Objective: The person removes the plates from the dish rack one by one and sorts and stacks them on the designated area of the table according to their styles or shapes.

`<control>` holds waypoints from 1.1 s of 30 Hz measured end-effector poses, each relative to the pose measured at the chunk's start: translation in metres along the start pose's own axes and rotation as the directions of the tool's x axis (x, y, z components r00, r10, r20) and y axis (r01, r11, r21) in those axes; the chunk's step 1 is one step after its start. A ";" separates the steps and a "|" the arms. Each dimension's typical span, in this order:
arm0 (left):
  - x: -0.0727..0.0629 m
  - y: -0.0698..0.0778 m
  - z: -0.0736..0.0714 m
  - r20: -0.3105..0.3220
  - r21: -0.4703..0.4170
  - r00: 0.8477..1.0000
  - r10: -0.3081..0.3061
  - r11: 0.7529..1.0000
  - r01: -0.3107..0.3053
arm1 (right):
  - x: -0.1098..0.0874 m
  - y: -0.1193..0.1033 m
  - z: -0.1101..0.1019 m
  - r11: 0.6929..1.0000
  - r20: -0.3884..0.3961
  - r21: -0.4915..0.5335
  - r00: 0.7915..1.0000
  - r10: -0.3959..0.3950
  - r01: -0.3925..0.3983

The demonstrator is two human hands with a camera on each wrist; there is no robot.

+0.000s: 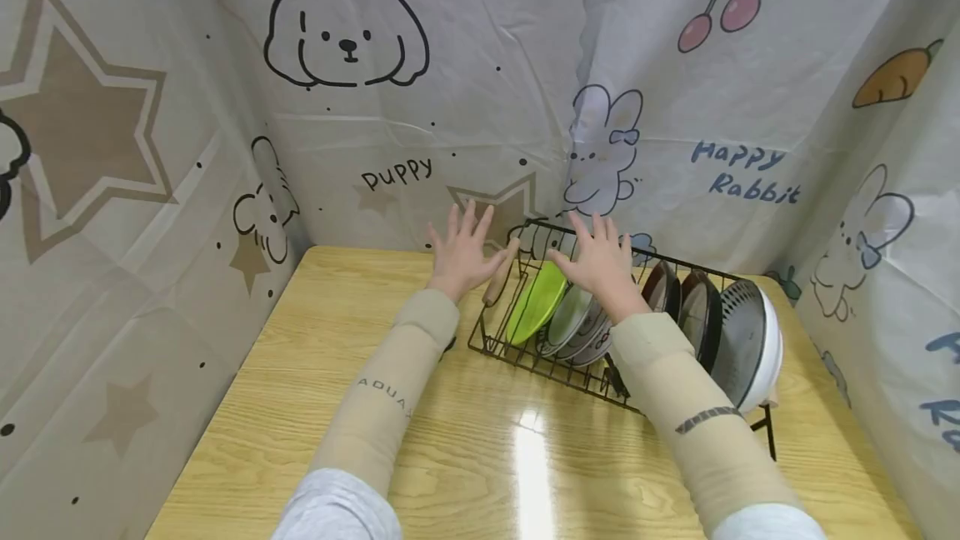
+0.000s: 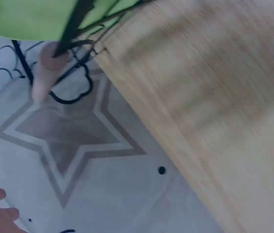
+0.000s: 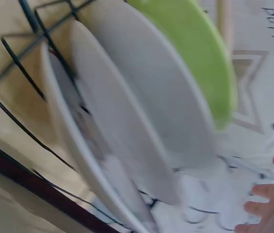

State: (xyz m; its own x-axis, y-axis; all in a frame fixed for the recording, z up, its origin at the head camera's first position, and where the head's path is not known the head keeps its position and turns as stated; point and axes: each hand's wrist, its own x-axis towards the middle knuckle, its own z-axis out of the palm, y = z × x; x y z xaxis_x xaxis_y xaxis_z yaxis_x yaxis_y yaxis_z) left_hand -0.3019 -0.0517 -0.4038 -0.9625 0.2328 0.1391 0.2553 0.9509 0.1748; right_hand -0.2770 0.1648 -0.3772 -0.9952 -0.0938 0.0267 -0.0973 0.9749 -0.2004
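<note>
My left hand [image 1: 461, 257], fingers spread and straight, is raised beside the left end of a dark wire dish rack [image 1: 547, 372]. It holds nothing. Over the rack's rear side is my right hand [image 1: 602, 263], its fingers also spread and holding nothing. A wooden handle [image 1: 501, 273] runs along the rack's left end, near the left thumb. Standing on edge in the rack are a lime-green plate [image 1: 537, 303], several whitish plates [image 3: 151, 73], two dark brown round dishes [image 1: 662, 288] and a large white basin [image 1: 772, 348] with a grey slotted inside. My right forearm hides the rack's middle.
The rack stands on a light wooden table [image 1: 315, 373], toward its back right. Printed curtains [image 1: 480, 48] hang behind the table and along both sides. A dark rack leg [image 1: 769, 432] juts out at the front right. Something small and black [image 1: 617, 377] sits at the rack's front.
</note>
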 end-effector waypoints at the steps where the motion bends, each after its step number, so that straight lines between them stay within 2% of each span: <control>1: 0.001 0.002 -0.001 -0.011 -0.011 1.000 0.007 1.000 -0.007 | 0.000 -0.001 -0.006 1.000 -0.005 -0.010 1.000 -0.015 0.015; 7: 0.004 0.014 -0.009 -0.073 -0.057 0.996 0.057 0.997 -0.061 | -0.011 0.002 -0.048 0.988 -0.009 -0.080 0.991 -0.134 0.133; 12: 0.002 0.019 -0.008 -0.097 -0.114 0.992 0.075 0.990 -0.086 | -0.029 0.013 -0.078 0.963 -0.007 -0.109 0.968 -0.251 0.248; 17: 0.002 0.020 0.000 -0.104 -0.170 0.991 0.081 0.981 -0.098 | -0.049 0.037 -0.101 0.945 -0.084 -0.101 0.944 -0.320 0.312; 21: 0.002 0.020 0.006 -0.087 -0.207 0.993 0.078 0.974 -0.095 | -0.066 0.061 -0.116 0.950 -0.166 -0.083 0.936 -0.310 0.300; 25: 0.001 0.019 0.011 -0.044 -0.261 0.998 0.044 0.964 -0.054 | -0.085 0.088 -0.126 0.968 -0.221 -0.053 0.942 -0.251 0.246; 29: 0.000 0.019 0.017 0.020 -0.321 1.000 0.018 0.947 -0.011 | -0.103 0.120 -0.124 0.983 -0.242 -0.001 0.954 -0.179 0.184; 33: -0.001 0.017 0.024 0.069 -0.327 0.997 0.035 0.945 -0.010 | -0.120 0.152 -0.112 0.991 -0.260 0.072 0.961 -0.090 0.113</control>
State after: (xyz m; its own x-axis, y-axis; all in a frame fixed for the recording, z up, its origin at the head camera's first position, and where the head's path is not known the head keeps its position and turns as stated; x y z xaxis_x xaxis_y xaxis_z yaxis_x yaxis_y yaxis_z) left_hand -0.2992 -0.0311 -0.4243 -0.9572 0.2790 0.0774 0.2808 0.8294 0.4830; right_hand -0.1720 0.3466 -0.3008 -0.9461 -0.1258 0.2984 -0.2090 0.9411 -0.2660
